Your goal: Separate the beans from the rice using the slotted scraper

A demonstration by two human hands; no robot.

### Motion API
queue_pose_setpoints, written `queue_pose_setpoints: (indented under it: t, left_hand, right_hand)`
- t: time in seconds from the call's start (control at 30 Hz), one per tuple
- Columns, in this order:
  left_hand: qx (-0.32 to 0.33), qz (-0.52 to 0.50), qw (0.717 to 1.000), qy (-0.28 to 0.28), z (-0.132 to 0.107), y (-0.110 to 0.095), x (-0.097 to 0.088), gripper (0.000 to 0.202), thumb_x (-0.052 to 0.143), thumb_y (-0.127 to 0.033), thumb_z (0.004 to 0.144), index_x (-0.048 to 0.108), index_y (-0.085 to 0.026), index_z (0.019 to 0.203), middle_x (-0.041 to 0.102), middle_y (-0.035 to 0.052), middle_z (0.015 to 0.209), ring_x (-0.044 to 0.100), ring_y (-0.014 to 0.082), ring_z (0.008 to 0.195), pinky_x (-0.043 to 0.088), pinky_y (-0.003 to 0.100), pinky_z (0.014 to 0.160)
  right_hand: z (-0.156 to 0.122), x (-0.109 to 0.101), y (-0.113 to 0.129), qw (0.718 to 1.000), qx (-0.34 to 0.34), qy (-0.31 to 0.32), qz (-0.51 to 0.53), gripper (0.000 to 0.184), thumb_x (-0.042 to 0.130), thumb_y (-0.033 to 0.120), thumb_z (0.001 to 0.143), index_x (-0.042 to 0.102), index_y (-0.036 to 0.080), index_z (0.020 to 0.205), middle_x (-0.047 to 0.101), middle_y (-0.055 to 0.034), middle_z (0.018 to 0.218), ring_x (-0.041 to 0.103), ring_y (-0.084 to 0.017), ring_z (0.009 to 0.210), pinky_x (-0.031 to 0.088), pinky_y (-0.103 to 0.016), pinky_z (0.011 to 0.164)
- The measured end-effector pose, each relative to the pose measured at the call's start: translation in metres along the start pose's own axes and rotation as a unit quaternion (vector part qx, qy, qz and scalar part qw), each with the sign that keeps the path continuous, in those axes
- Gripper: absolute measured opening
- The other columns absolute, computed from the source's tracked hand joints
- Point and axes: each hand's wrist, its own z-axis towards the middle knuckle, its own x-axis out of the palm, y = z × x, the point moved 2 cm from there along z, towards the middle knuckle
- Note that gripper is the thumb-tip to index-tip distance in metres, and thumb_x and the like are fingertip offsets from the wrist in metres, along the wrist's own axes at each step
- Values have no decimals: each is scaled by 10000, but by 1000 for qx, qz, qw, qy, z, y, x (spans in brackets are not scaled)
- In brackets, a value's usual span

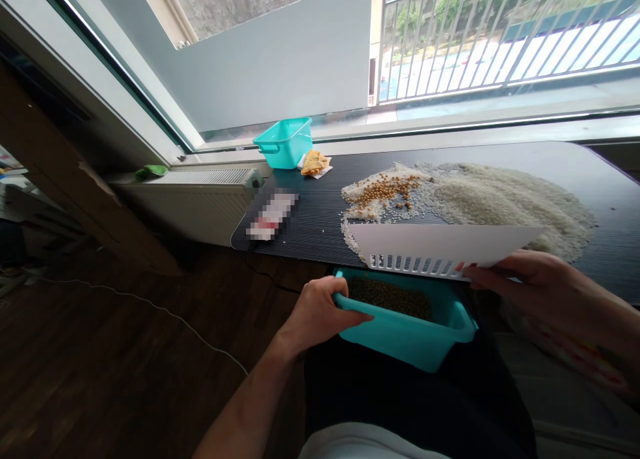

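My left hand is closed on the left rim of a turquoise plastic bin, held just below the table's front edge. Small brownish-green grains or beans cover part of its inside. With my right hand I grip the right end of a white plastic sheet with a row of slots, standing on edge above the bin's far side. Behind the sheet, a spread of white rice lies on the dark table, with golden-brown round beans scattered on its left part.
A second turquoise bin stands by the window, beside a yellow crumpled item on white paper. A blurred-out flat object lies at the left of the dark table. A radiator is further left. A cable crosses the floor.
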Motion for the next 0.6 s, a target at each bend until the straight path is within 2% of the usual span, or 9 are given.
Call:
queue_pose_setpoints:
  t: [0.13, 0.27, 0.47, 0.6]
  left_hand:
    - [-17, 5, 1000, 0, 0, -2, 0, 539, 1024, -377, 634, 509, -221, 613, 444, -107, 628, 405, 99, 635, 275, 263, 583]
    - [-18, 11, 1000, -6, -1, -3, -2, 542, 1022, -371, 635, 502, -222, 604, 439, -103, 630, 405, 102, 644, 268, 268, 581]
    - [-16, 7, 1000, -10, -1, -3, -3, 532, 1017, -356, 626, 502, -224, 605, 448, -105, 632, 399, 100, 638, 279, 268, 588]
    - [-25, 5, 1000, -9, 0, -3, -3, 539, 1012, -374, 628, 494, -227, 605, 440, -104, 628, 402, 101, 637, 274, 268, 591]
  right_hand:
    - [5, 0, 7, 999, 1, -36, 18, 621, 745, 878, 769, 899, 278, 811, 883, -81, 852, 793, -313, 768, 690, -444, 775]
    - [10, 4, 10, 999, -5, -27, 21, 677, 719, 929, 760, 867, 269, 743, 829, -76, 723, 743, -288, 680, 658, -420, 706]
    - [9, 4, 11, 1000, -14, -18, 10, 730, 690, 949, 770, 895, 248, 786, 856, -94, 785, 752, -284, 695, 637, -399, 661]
    - [16, 6, 21, 999, -20, -28, -9, 759, 636, 982, 777, 836, 258, 670, 787, -69, 657, 708, -251, 611, 583, -357, 566]
